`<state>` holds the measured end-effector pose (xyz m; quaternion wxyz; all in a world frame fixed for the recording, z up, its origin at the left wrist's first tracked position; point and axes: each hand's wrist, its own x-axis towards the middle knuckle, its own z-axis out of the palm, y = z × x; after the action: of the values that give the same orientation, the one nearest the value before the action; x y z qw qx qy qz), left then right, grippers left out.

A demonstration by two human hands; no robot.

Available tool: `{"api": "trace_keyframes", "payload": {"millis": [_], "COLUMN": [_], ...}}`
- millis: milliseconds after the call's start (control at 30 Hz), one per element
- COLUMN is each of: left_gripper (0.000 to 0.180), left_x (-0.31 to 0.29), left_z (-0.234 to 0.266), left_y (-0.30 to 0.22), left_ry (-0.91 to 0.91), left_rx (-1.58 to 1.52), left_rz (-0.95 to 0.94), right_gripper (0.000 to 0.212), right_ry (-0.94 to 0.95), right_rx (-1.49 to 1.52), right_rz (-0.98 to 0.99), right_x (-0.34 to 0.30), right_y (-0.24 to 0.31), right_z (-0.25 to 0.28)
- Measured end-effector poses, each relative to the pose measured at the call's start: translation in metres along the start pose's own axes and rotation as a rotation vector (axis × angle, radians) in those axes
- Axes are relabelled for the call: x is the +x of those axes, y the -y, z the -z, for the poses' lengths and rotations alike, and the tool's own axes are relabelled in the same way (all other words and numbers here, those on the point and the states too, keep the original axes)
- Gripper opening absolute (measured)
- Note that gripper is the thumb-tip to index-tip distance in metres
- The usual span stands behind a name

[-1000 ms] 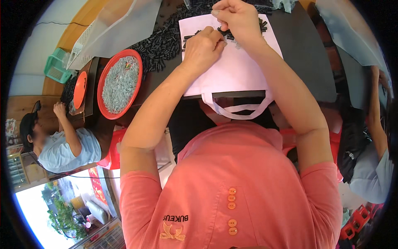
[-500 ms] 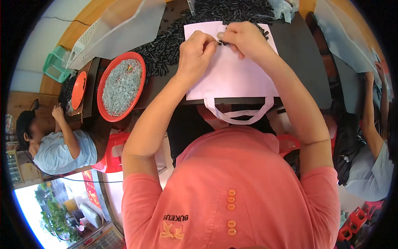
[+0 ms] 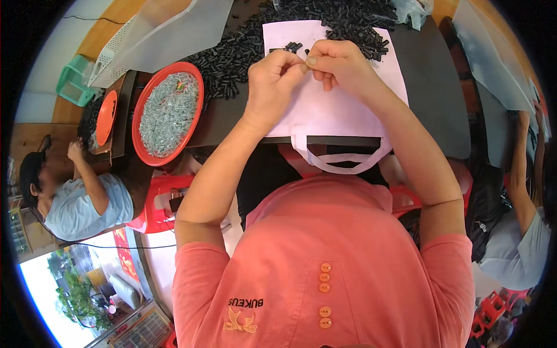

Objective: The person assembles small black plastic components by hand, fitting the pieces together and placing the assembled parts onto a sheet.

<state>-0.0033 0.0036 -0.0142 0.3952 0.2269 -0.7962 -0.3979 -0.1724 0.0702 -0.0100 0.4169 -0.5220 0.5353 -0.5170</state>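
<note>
My left hand (image 3: 271, 82) and my right hand (image 3: 339, 62) meet fingertip to fingertip over a pale pink cloth bag (image 3: 342, 113). Both are closed in a pinch; whatever lies between the fingers is too small to make out. The bag lies flat on the dark table, its handle loops (image 3: 342, 163) hanging over the near edge. Small black cylindrical pieces (image 3: 368, 43) are heaped on the bag's far part, just beyond my right hand. A few more black pieces (image 3: 293, 47) lie beyond my left fingers.
Left of my arm, a red basin (image 3: 137, 136) holds many small clear-grey pieces. A large spread of black pieces (image 3: 223, 64) covers the far table (image 3: 432, 87). Translucent sheets (image 3: 168, 37) rise at the far left. People sit at left (image 3: 87, 203) and right (image 3: 519, 249).
My right hand has drawn back slightly toward me from the black pieces, and its fingertips now meet my left ones. More black pieces show on the bag; the whole view has shifted slightly.
</note>
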Motion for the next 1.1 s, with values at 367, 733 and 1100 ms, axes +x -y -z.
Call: {"api": "trace_keyframes", "payload": {"millis": [367,733,1100], "left_gripper": [0.015,0.011,0.010], "left_x": [0.000,-0.001,-0.001], "left_z": [0.010,0.010,0.016], "left_y": [-0.007,-0.002,-0.004], "left_ry": [0.035,-0.041,0.015], "left_rx": [-0.400,-0.418,-0.667], "left_rz": [0.402,0.396,0.525], "right_gripper": [0.016,0.014,0.012], "right_ry": [-0.089,-0.244,-0.093], "right_rx": [-0.349,-0.875,-0.092], "right_rz": [0.142,0.338,0.150], "right_x": [-0.003,-0.004,-0.007], "right_y": [0.004,-0.001,0.008], "right_z": [-0.011,-0.013,-0.017]}}
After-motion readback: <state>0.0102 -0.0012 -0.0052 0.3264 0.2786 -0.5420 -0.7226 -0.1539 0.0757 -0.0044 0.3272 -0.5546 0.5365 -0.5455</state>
